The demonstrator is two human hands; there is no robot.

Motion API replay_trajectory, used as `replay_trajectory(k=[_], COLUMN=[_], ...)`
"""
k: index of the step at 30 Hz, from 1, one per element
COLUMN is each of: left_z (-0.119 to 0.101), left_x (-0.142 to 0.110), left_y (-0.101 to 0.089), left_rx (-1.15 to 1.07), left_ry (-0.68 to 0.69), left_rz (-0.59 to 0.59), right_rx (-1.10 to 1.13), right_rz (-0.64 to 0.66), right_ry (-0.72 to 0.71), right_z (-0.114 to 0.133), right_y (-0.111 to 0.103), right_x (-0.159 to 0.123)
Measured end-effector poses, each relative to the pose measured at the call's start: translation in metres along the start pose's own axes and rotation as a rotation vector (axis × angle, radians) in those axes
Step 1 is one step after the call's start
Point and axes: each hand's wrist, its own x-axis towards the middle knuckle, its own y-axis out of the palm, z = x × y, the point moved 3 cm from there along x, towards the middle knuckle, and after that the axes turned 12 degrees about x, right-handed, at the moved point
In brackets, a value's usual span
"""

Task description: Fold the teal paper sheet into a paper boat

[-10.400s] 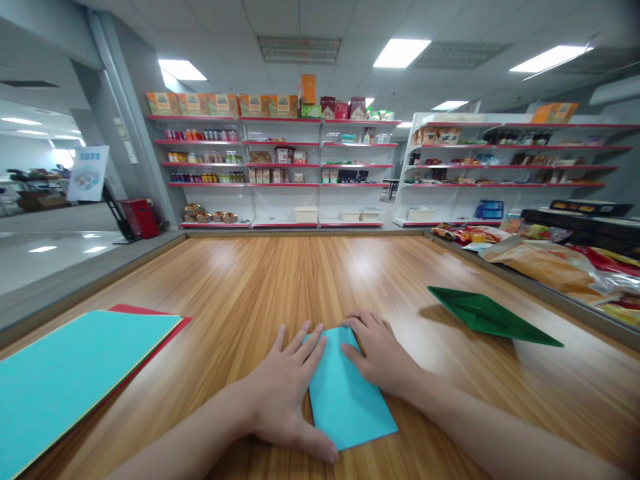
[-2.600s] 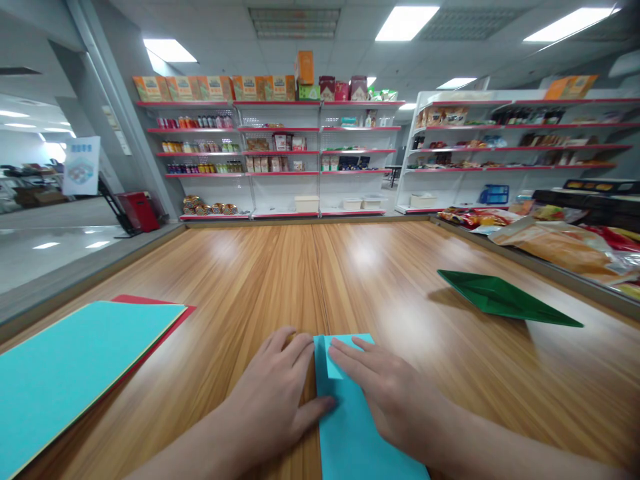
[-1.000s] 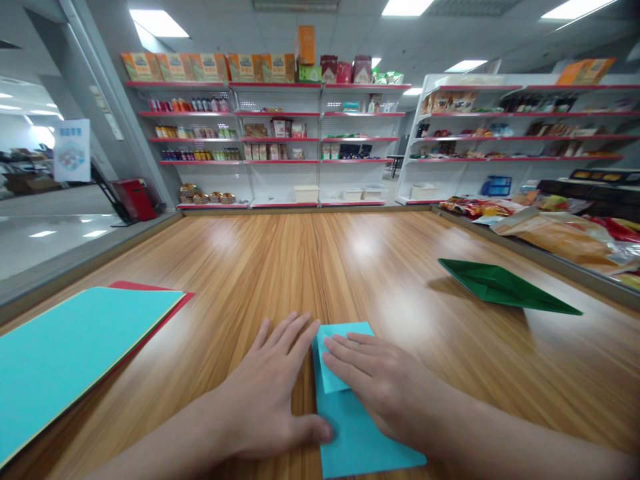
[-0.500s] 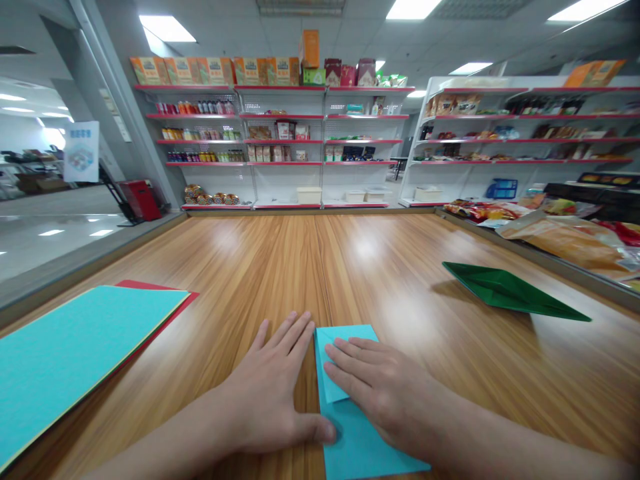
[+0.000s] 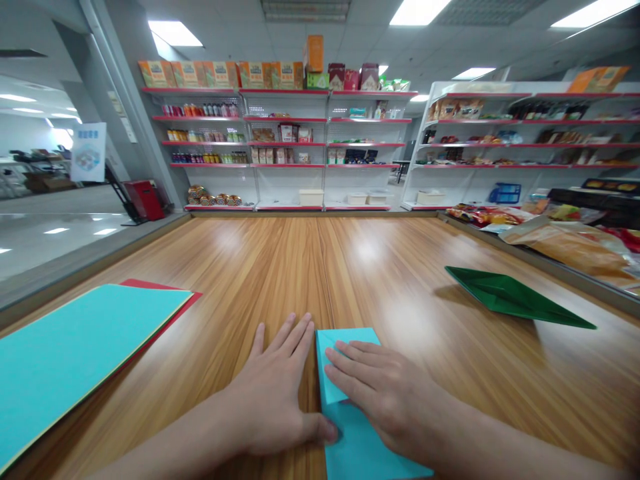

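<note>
A sheet of light blue paper (image 5: 360, 453), folded into a narrow upright strip, lies on the wooden table in front of me. Its upper part carries a folded-over flap (image 5: 334, 387). My right hand (image 5: 383, 387) rests flat across that flap, fingers stretched out toward the left, hiding part of it. Along the strip's left edge my left hand (image 5: 280, 387) is spread on the table, its thumb touching the paper's lower left side. Neither hand grasps anything.
To the left lies a stack of coloured sheets (image 5: 95, 347), light blue on top, with a red sheet (image 5: 193, 300) showing beneath. A folded dark green paper boat (image 5: 515, 297) sits at the right. Snack packets (image 5: 575, 247) lie beyond the table's right edge; stocked shelves (image 5: 285, 140) stand behind.
The view has tipped up very slightly, so the scene sits a little lower. Both hands and the blue paper keep nearly the same positions.
</note>
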Motion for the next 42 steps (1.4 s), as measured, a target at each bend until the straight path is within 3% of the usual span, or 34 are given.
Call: replay_trajectory(k=[4,7,11,14,19,27,42], left_z=[0.003,0.007,0.011,0.01,0.01,0.012,0.011], left_x=[-0.001,0.002,0.01,0.015,0.015,0.016,0.016], left_y=[0.003,0.003,-0.002,-0.004,0.001,0.008,0.008], left_rx=[-0.028,-0.147,-0.646,-0.996,-1.32,-1.397,-1.459], left_ry=[0.023,0.056,0.053,0.048,0.05,0.009,-0.017], left_rz=[-0.03,-0.174,-0.345,-0.361,-0.321,-0.331,-0.34], right_rx=[0.06,0.109,0.159,0.185,0.242,0.183,0.012], right_rz=[-0.153,-0.306,-0.407,-0.443,-0.433,-0.334,-0.303], right_ry=[0.004,0.039,0.075,0.061,0.021,-0.099,-0.175], right_z=[0.002,0.001,0.0,0.002,0.001,0.005,0.013], right_y=[-0.006,-0.01,-0.014,-0.017,-0.018,-0.025,-0.031], right_x=[0.001,-0.001,-0.003,-0.004,-0.004,0.0,0.004])
